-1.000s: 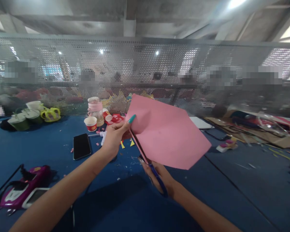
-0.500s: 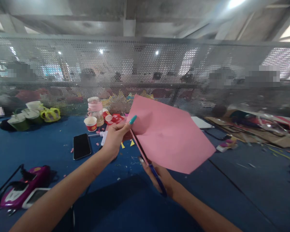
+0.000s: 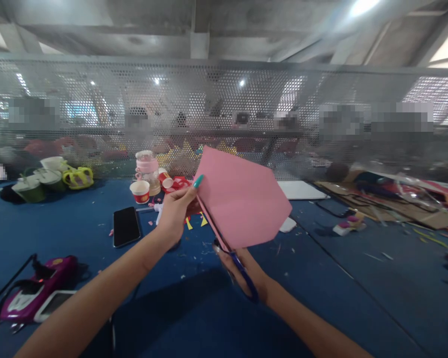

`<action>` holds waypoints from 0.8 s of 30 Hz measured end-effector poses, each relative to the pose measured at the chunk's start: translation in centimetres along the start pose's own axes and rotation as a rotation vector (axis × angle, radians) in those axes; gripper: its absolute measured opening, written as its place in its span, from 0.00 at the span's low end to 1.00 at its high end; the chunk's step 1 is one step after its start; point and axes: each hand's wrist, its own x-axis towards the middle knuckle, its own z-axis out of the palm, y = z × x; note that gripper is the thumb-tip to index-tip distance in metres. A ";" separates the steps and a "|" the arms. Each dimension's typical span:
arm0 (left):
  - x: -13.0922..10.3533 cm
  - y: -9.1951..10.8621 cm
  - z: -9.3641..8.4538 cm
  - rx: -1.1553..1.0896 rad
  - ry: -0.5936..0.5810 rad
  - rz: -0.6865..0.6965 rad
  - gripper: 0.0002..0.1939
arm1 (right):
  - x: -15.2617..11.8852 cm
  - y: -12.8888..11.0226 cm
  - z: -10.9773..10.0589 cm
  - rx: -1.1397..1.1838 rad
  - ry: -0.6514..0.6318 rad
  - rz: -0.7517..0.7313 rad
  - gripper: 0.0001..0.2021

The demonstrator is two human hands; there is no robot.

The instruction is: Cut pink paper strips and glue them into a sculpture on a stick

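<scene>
A sheet of pink paper (image 3: 242, 199) is held up above the blue table, its left edge pinched by my left hand (image 3: 177, 206) between a teal-nailed thumb and the fingers beneath. My right hand (image 3: 244, 271) grips blue-handled scissors (image 3: 245, 278) at the sheet's lower left edge. The scissor blades run up along that edge toward my left hand, partly hidden by the paper. Small yellow paper pieces (image 3: 203, 220) lie on the table behind my left hand.
A black phone (image 3: 126, 226) and a purple power strip (image 3: 41, 288) lie to the left. Behind stand a paper cup (image 3: 140, 191) and a pink-lidded bottle (image 3: 147, 171). Cardboard (image 3: 392, 204) with scraps is at right. A perforated metal screen (image 3: 216, 99) spans the back.
The pink paper's right side has swung in to the left, so it looks narrower and uncovers a white sheet behind. Both hands have stayed nearly in place.
</scene>
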 end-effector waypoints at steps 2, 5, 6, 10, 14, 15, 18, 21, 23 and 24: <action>0.5 0.3 -0.4 -0.011 0.049 0.030 0.12 | 0.2 0.0 -0.1 -0.048 -0.066 0.010 0.19; 1.7 0.9 -1.3 0.012 0.137 0.067 0.11 | 0.5 -0.1 -0.3 -0.095 -0.194 0.071 0.19; 2.1 1.2 -1.7 0.028 0.144 0.081 0.10 | 0.6 -0.1 -0.4 -0.109 -0.234 0.083 0.18; 3.3 1.7 -2.9 0.065 0.178 0.083 0.08 | 0.8 -0.9 -1.4 -0.179 -0.388 0.107 0.17; 3.8 1.6 -3.3 0.067 0.198 0.069 0.07 | 0.6 -1.4 -2.4 -0.052 -0.553 0.356 0.21; 3.8 1.5 -3.2 0.068 0.194 0.057 0.07 | 0.5 -1.3 -2.4 0.037 -0.541 0.412 0.21; 3.4 0.8 -2.8 0.064 0.172 0.027 0.08 | 0.2 -0.9 -1.8 0.328 -0.388 0.481 0.21; 3.0 0.1 -2.3 0.041 0.172 -0.027 0.10 | 0.2 -0.4 -1.1 0.421 -0.259 0.498 0.22; 2.7 -0.3 -2.0 0.014 0.148 -0.066 0.11 | 0.2 -0.3 -0.8 0.400 -0.224 0.486 0.23; 2.5 -0.5 -1.9 -0.002 0.133 -0.079 0.11 | 0.2 -0.2 -0.7 0.389 -0.219 0.473 0.23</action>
